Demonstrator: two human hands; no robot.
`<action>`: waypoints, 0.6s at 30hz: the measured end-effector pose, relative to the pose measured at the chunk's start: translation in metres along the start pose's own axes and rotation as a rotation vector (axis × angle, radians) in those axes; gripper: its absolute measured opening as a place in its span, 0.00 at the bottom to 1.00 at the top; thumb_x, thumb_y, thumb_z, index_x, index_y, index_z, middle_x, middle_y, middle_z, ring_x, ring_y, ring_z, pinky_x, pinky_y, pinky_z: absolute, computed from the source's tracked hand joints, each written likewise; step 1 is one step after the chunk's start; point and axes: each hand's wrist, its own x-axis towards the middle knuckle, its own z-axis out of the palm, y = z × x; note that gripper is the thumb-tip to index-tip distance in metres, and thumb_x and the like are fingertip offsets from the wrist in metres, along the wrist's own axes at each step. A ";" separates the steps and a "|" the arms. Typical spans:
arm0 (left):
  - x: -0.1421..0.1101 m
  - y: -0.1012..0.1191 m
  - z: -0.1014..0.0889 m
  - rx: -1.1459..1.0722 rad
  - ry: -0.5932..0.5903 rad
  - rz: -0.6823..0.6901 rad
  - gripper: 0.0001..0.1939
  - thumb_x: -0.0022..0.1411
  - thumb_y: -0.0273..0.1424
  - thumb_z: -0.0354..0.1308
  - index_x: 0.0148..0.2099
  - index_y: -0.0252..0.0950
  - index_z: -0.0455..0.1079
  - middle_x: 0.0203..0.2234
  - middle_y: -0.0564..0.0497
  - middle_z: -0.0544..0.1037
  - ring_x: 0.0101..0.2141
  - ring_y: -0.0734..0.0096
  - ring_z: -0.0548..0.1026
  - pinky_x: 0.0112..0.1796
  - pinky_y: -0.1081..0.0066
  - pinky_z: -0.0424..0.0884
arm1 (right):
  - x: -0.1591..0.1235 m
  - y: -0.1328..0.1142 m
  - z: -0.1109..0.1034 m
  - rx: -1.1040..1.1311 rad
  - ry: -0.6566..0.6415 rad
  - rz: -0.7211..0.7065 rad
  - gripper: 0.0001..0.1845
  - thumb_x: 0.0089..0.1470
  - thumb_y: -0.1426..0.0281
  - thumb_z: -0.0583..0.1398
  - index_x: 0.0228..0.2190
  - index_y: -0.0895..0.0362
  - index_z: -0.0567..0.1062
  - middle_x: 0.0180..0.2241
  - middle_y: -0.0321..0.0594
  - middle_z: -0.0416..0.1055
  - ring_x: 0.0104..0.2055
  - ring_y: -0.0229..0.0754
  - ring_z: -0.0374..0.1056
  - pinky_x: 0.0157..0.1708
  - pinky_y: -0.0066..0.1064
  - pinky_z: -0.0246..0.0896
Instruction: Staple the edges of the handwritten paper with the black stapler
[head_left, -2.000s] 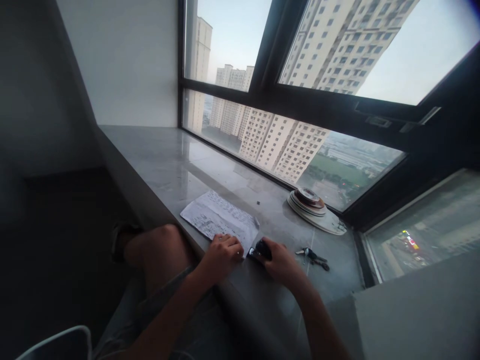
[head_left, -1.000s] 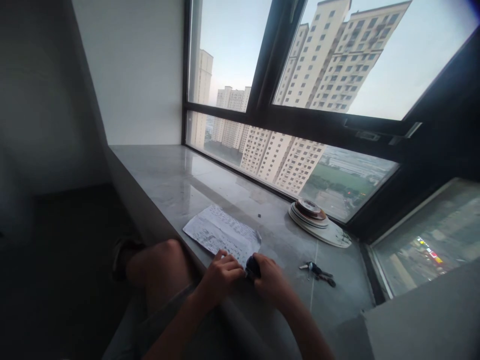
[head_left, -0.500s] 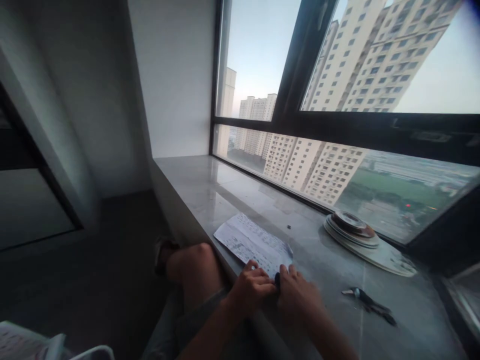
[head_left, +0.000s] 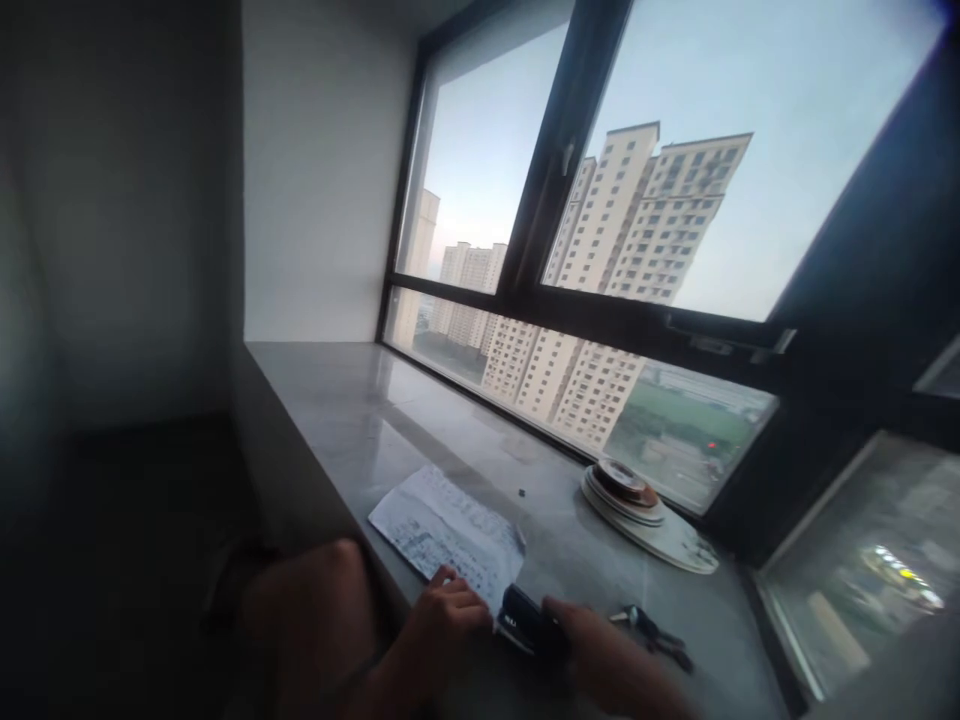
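A creased, handwritten sheet of paper [head_left: 450,535] lies on the grey window ledge. My left hand [head_left: 450,612] rests on its near edge, with the fingers closed over the paper. In my right hand [head_left: 585,635], blurred by motion, is a dark stapler [head_left: 531,622] with a pale metal strip along its underside. The stapler's front end is at the paper's right corner, beside my left fingertips; whether the paper sits between its jaws I cannot tell.
A small dark-handled tool with a metal tip [head_left: 652,635] lies right of my right hand. Stacked round plates or discs [head_left: 649,515] stand by the window [head_left: 637,310]. A tiny dark bit [head_left: 522,492] sits beyond the paper. My bent knee [head_left: 341,570] is against the ledge's front.
The view has tilted up and swung right. My right hand has moved slightly away from my left, and more of the stapler shows now. The left hand stays at the paper's edge.
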 end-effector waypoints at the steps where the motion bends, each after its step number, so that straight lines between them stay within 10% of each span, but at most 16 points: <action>1: 0.001 0.001 -0.001 -0.020 0.004 -0.013 0.06 0.62 0.24 0.60 0.34 0.40 0.73 0.26 0.58 0.78 0.30 0.72 0.74 0.45 0.65 0.61 | -0.004 0.003 -0.004 -0.035 0.000 0.076 0.30 0.42 0.81 0.59 0.49 0.53 0.79 0.48 0.48 0.78 0.51 0.52 0.74 0.50 0.36 0.67; 8: 0.010 0.016 -0.020 -0.051 -0.157 -0.105 0.08 0.60 0.22 0.64 0.36 0.42 0.76 0.39 0.55 0.80 0.41 0.67 0.75 0.46 0.65 0.64 | -0.018 0.019 -0.011 -0.099 0.103 0.364 0.26 0.48 0.84 0.55 0.45 0.56 0.79 0.45 0.54 0.78 0.49 0.55 0.75 0.44 0.39 0.66; 18: 0.017 0.023 -0.035 -0.130 -0.188 -0.107 0.06 0.66 0.25 0.58 0.38 0.40 0.75 0.39 0.52 0.80 0.42 0.66 0.75 0.47 0.64 0.69 | -0.018 0.005 0.020 0.190 0.239 0.197 0.17 0.49 0.71 0.62 0.43 0.52 0.78 0.42 0.41 0.79 0.48 0.48 0.73 0.46 0.32 0.63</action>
